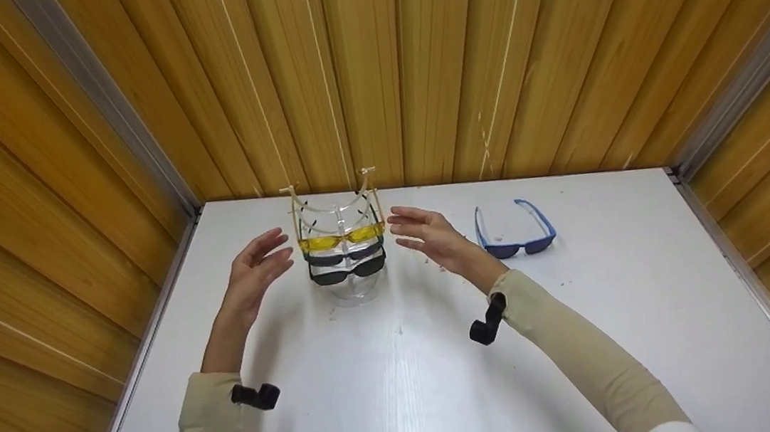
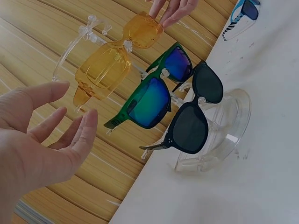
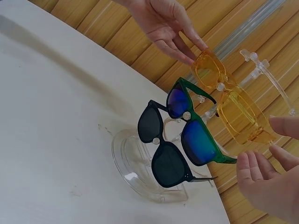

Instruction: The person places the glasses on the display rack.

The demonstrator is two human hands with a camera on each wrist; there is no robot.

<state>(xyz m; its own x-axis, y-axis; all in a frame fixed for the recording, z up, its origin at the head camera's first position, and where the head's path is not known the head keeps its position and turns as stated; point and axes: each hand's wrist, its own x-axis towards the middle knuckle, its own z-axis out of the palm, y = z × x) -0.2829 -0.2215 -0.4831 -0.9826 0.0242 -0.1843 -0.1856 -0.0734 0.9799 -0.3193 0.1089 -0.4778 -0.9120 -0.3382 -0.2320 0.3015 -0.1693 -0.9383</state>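
A clear acrylic stand (image 1: 357,292) at the back middle of the white table (image 1: 403,386) carries three pairs of glasses. Yellow glasses (image 1: 341,238) sit on top, green-framed blue-mirrored sunglasses (image 2: 149,100) below them, and black sunglasses (image 3: 161,158) lowest. My left hand (image 1: 258,265) hovers at the stand's left with straight fingers, its tips beside the yellow pair's end. On the other side my right hand (image 1: 426,233) mirrors it, fingers extended toward the yellow lens (image 2: 140,30). Neither hand holds anything.
Blue sunglasses (image 1: 516,234) lie on the table to the right of my right hand, temples unfolded. Wooden slatted walls (image 1: 369,67) enclose the table at the back and both sides. Black wrist cameras (image 1: 488,321) sit on both sleeves.
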